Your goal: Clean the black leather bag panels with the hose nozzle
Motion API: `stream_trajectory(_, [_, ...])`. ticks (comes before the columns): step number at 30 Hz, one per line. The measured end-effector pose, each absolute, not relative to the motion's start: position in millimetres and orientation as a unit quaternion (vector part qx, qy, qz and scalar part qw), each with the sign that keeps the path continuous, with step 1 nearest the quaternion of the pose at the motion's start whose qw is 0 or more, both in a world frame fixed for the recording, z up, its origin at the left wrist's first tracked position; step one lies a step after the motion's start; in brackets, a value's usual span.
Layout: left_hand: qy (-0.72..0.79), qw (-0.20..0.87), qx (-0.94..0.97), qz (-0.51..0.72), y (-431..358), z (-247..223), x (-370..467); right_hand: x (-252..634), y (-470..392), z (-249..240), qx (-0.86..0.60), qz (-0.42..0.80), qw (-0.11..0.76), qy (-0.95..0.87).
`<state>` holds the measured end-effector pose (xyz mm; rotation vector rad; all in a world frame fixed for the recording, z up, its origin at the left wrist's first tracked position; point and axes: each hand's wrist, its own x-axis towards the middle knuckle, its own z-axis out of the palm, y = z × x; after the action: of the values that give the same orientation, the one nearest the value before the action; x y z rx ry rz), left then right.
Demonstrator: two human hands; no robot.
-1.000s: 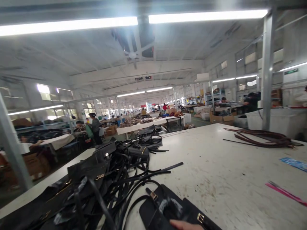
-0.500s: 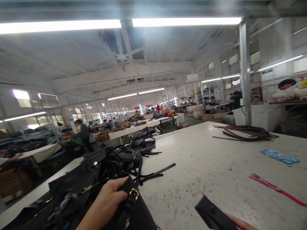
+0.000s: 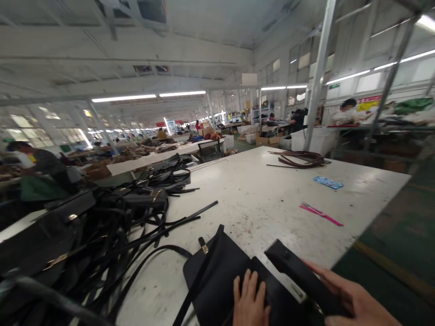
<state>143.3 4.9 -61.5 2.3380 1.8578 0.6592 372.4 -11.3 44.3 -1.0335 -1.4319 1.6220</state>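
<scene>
A black leather bag (image 3: 217, 276) with a gold buckle and a long strap lies on the pale table near its front edge. Spread over the bag's dark surface are the fingers of my left hand (image 3: 249, 299). My right hand (image 3: 353, 294) is wrapped round a black flap piece (image 3: 299, 271), raised at the bag's right side, with a metal fitting showing beneath it. The fingertips of my right hand are partly hidden behind this piece.
Black bags with tangled straps (image 3: 136, 199) are heaped on the left. Brown straps (image 3: 302, 158), a blue patterned strip (image 3: 328, 182) and pink-handled snips (image 3: 321, 214) lie farther back on the table (image 3: 258, 190). People work at other tables.
The view has turned right and down. My left hand has left the upright bag edge it gripped and now rests flat on a bag. More of my right hand and the black piece shows.
</scene>
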Motion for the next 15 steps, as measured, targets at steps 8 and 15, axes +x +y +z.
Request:
stream_trajectory(8, [0.66,-0.103,0.729,0.149,7.8,-67.8,119.6,366.2,20.0,25.1,-0.419,0.687,0.284,-0.522])
stream_trajectory(15, [0.648,-0.107,0.745,0.115,2.9,-62.8,123.3,336.8,86.0,12.5,-0.395,0.722,0.224,-0.522])
